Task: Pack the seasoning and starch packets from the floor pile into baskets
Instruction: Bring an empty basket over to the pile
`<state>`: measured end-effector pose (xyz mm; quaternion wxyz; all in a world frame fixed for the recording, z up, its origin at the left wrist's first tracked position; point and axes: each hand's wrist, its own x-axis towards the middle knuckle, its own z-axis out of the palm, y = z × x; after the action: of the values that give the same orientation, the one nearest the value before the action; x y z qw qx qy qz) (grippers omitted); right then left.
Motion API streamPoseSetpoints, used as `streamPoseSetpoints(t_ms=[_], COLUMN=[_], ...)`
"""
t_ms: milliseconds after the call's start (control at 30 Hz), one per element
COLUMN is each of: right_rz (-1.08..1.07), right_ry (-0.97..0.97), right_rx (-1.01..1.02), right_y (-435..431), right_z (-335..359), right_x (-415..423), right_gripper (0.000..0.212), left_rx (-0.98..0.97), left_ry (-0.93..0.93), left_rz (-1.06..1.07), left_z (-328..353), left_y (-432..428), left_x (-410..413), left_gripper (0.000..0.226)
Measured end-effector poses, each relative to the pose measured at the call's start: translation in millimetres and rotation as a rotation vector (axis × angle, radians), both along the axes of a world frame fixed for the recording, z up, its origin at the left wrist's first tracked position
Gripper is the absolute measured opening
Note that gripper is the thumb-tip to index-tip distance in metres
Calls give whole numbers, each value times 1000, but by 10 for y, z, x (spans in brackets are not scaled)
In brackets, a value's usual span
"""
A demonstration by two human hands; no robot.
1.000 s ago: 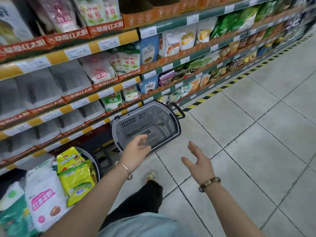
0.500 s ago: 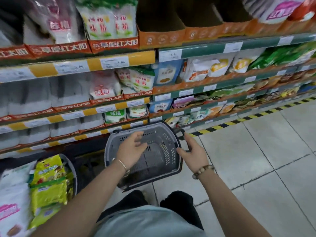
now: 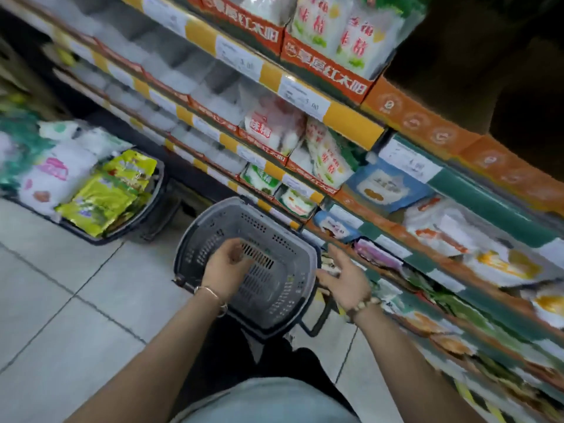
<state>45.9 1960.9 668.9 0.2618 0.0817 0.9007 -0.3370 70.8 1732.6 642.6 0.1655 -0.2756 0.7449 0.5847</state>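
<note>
Our left hand [image 3: 229,265] hangs loosely curled and empty over the grey plastic basket [image 3: 283,270], our right hand [image 3: 346,280] spread open beside its rim, below red 红太阳 cartons [image 3: 325,73].

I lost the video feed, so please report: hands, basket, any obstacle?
Left hand loosely curled over grey basket, holding nothing. Right hand open beside its rim. Basket empty. Nothing blocking it.

store shelves w/ yellow edge strips [image 3: 351,125], white price tags [image 3: 303,97], red-orange display cartons [image 3: 323,73] w/ white bags inside, blue packs [image 3: 387,187] lower down, grey tile floor [image 3: 61,315]
</note>
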Motion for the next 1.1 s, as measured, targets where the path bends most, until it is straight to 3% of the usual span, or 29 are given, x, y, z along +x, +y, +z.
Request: streamPoseSetpoints(t_ms=[167,500,633,900,1100], right_rz=[221,372,480,620,555], right_ry=[-92,-128,-167,-243,-223], right_rx=[37,51,97,198,366], right_y=[-68,-256,-167,-279,-420], right_z=[-248,-932,-1435,-2845,-3717], right_x=[-361,-947,-1256,-1774,-2076], right_gripper=[64,61,60,61,61], left_rx=[1,-148,-216,-150,11], left_ry=[-62,-212,-343,-605,-592], left_rz=[260,368,466,662,888], left_z=[-157,-690,-1249,-2721,-3695], left_y=[8,-66,86,318,414], left_x=[325,446,527,644,588], left_gripper=[40,44,54,64,76])
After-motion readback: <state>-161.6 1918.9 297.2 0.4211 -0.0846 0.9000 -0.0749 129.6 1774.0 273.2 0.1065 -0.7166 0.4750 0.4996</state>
